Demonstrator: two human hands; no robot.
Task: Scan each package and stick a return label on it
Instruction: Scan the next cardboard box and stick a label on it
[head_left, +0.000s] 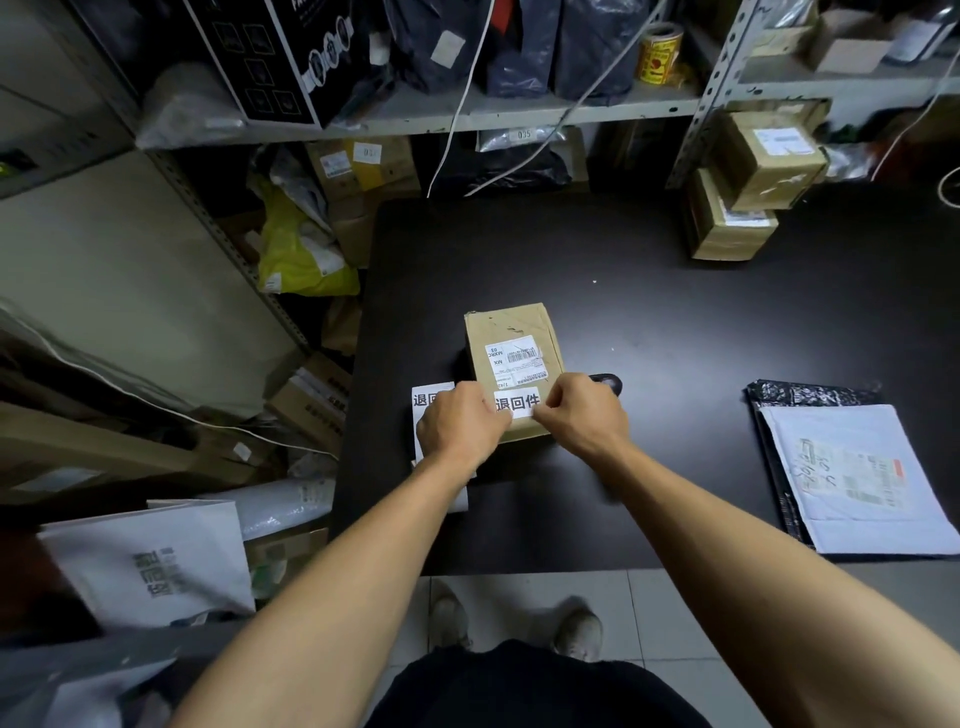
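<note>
At a black work table (675, 322), I press a white rectangular return label printed with bold black characters (517, 402) onto the near end of a small brown cardboard package wrapped in tape (511, 358). The package lies flat between my hands, its white barcode sticker (514, 356) just beyond my knuckles and left uncovered, I judge so it stays readable.

My left hand (460, 423) is curled, pinching the label's left edge; my right hand (582, 413) is curled too, pinching its right edge against the box. Holding both ends keeps the label taut and square as it goes down.

Under my left hand lies a white sheet of the same labels (428, 402), kept close so the next one is within reach. A dark object (605, 383), possibly the scanner, shows just beyond my right hand; I cannot tell for certain.

Well off to my right wait flat grey and black plastic mailer bags (852, 478); far beyond my right hand sit stacked brown cartons (748, 192).
</note>
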